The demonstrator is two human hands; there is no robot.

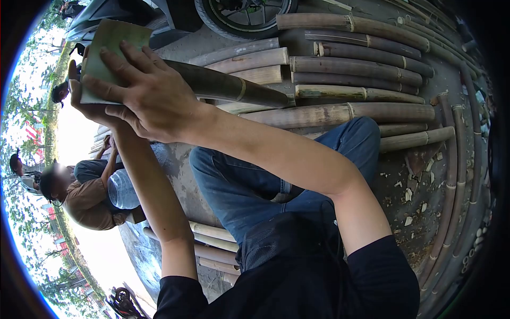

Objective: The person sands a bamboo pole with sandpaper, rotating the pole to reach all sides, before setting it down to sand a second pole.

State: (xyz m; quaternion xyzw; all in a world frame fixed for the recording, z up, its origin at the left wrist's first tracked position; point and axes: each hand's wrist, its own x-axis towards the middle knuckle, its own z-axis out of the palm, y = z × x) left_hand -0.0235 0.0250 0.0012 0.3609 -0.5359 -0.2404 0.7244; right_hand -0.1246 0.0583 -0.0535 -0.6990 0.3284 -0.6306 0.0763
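At the upper left my two hands meet around a pale green sheet [119,34], which looks like sandpaper but whose grain I cannot make out. My right hand [146,93] lies over the sheet from above, fingers spread and bent across it, thumb lower down. From below, my left hand [95,112] cups the sheet, fingers curled up along its far left side. A dark bamboo pole [218,82] runs from under my right hand toward the middle of the view. The pole's near end is hidden by the sheet and hands.
Split and whole bamboo poles [361,65] lie in rows on the ground, with long poles [454,175] at the right. A motorcycle wheel [247,18] stands at the top. A person [87,204] sits at the left beside a clear plastic container [123,190]. Bamboo chips [408,195] litter the ground.
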